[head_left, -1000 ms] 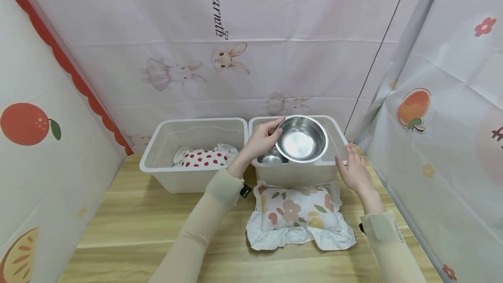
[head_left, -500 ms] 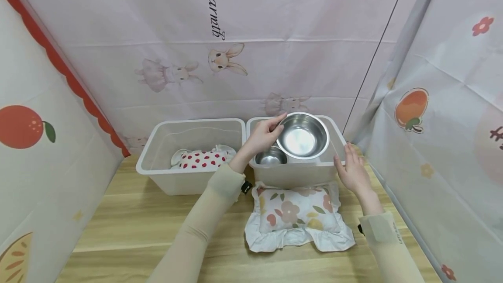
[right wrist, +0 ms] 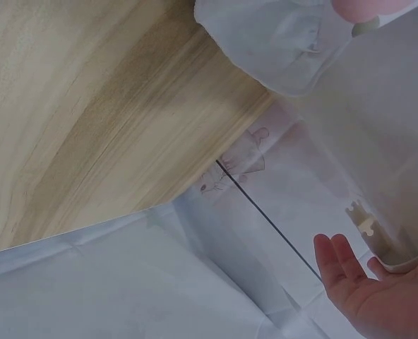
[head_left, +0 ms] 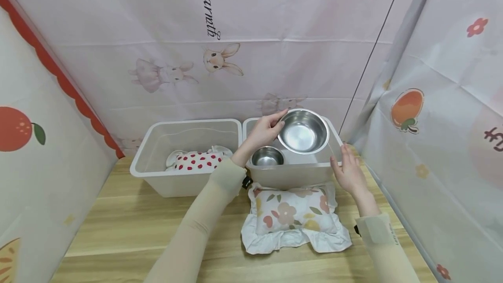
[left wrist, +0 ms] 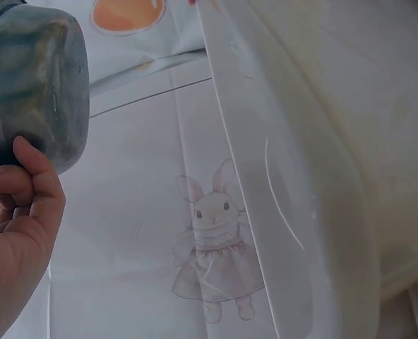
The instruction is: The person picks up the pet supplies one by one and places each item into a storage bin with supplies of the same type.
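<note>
My left hand [head_left: 262, 135] pinches the rim side of a larger stainless steel bowl [head_left: 303, 132], held tilted over the right white plastic bin [head_left: 291, 179]. In the left wrist view the thumb or a finger lies against the side of that steel bowl [left wrist: 38, 85], and its underside faces the bin. A smaller steel bowl [head_left: 267, 157] sits inside the right bin near its front left corner. My right hand [head_left: 351, 174] rests at the bin's right front corner. From the right wrist, the right hand [right wrist: 371, 293] shows fairly straight fingers beside the bin wall.
Left of that bin stands a second white bin [head_left: 173, 184] holding a strawberry-print pillow [head_left: 198, 160]. A flower-print pillow [head_left: 296, 215] with ruffled edges lies on the wooden table [head_left: 129, 226] in front. Printed cloth walls [head_left: 291, 64] close in the back and sides.
The larger bowl and my left hand have moved slightly away and rightward, uncovering the smaller bowl fully. My right hand stays at the bin's corner. The head view has shifted a little.
</note>
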A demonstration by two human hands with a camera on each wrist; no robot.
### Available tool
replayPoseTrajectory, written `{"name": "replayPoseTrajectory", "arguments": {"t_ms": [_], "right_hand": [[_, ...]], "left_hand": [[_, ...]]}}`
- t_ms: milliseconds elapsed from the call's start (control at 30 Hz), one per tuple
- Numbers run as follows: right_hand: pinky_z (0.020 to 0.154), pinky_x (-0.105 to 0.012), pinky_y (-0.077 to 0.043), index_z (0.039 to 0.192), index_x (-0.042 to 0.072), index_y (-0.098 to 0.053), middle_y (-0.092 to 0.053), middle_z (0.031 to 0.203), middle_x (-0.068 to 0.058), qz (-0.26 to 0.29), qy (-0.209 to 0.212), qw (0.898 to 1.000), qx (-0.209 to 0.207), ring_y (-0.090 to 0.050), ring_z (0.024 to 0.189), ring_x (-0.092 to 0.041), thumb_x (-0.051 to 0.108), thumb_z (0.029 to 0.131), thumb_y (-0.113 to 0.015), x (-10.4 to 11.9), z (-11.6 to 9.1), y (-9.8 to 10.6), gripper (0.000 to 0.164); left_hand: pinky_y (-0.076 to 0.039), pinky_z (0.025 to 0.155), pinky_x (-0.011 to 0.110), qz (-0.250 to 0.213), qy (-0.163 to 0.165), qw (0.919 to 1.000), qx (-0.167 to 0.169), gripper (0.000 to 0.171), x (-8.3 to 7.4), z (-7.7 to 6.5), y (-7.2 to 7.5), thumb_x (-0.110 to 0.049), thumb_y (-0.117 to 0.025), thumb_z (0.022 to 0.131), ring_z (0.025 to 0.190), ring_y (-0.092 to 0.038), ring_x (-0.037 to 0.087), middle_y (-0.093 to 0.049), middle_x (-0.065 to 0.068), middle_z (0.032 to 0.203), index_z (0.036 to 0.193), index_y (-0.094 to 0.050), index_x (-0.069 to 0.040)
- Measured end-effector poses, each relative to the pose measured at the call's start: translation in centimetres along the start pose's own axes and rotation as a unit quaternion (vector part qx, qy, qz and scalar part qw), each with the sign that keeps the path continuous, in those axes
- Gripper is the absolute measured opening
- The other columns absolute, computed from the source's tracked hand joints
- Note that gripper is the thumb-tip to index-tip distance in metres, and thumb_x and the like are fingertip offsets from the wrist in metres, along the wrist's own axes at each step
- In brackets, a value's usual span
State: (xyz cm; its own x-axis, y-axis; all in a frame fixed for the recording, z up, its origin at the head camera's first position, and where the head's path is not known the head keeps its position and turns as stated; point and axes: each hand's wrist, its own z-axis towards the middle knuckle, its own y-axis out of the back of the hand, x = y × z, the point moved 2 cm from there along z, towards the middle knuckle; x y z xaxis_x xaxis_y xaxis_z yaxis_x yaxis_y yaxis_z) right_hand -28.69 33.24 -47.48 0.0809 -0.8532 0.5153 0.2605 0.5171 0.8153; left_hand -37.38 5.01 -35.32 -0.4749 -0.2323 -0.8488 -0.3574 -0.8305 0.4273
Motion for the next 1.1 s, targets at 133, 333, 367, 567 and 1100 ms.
{"name": "replayPoseTrajectory", "arguments": {"t_ms": [133,333,367,567,1100], "right_hand": [[0.108,-0.066,-0.022,0.151,-0.01,-0.018,-0.013,0.159,-0.027,0.005,-0.001,1.0,-0.01,-0.021,0.136,-0.055,0.049,0.104,-0.03,-0.1,-0.1,0.1,0.076],[0.109,-0.065,-0.02,0.151,-0.01,-0.017,-0.011,0.159,-0.027,0.002,-0.003,1.0,-0.008,-0.02,0.136,-0.055,0.048,0.104,-0.029,-0.3,-0.3,0.3,0.076],[0.11,-0.064,-0.02,0.151,-0.01,-0.017,-0.011,0.159,-0.027,0.001,-0.003,1.0,-0.008,-0.02,0.137,-0.054,0.047,0.104,-0.03,-0.4,-0.3,0.4,0.075],[0.112,-0.063,-0.018,0.151,-0.01,-0.016,-0.01,0.159,-0.027,0.001,-0.008,1.0,-0.001,-0.018,0.138,-0.053,0.043,0.104,-0.032,-0.5,-0.2,0.5,0.073],[0.113,-0.062,-0.015,0.152,-0.008,-0.016,-0.009,0.16,-0.025,0.01,-0.003,1.0,0.009,-0.015,0.14,-0.052,0.044,0.104,-0.033,-0.2,0.2,0.2,0.072]], "left_hand": [[-0.034,0.047,0.021,0.001,0.001,1.0,0.0,0.045,0.0,0.5,-0.3,-0.012,-0.053,0.1,0.049,-0.043,0.009,-0.045,-0.002,0.055,0.144,-0.048,-0.01],[-0.035,0.047,0.021,-0.003,0.001,1.0,-0.007,0.044,0.1,1.2,-0.6,-0.009,-0.054,0.099,0.049,-0.044,0.009,-0.044,-0.002,0.055,0.143,-0.049,-0.008],[-0.035,0.047,0.021,-0.002,-0.001,1.0,-0.007,0.044,0.1,1.4,-0.6,-0.009,-0.054,0.099,0.049,-0.044,0.009,-0.044,-0.001,0.055,0.143,-0.049,-0.007],[-0.035,0.048,0.021,0.015,-0.01,0.9998,0.0,0.044,-0.1,2.1,-0.6,-0.009,-0.053,0.1,0.051,-0.043,0.01,-0.043,-0.001,0.057,0.144,-0.048,-0.006],[-0.041,0.047,0.019,-0.02,0.005,0.9993,-0.03,0.044,0.1,3.7,0.9,-0.006,-0.051,0.1,0.048,-0.048,0.009,-0.051,0.001,0.059,0.143,-0.048,-0.003]]}}
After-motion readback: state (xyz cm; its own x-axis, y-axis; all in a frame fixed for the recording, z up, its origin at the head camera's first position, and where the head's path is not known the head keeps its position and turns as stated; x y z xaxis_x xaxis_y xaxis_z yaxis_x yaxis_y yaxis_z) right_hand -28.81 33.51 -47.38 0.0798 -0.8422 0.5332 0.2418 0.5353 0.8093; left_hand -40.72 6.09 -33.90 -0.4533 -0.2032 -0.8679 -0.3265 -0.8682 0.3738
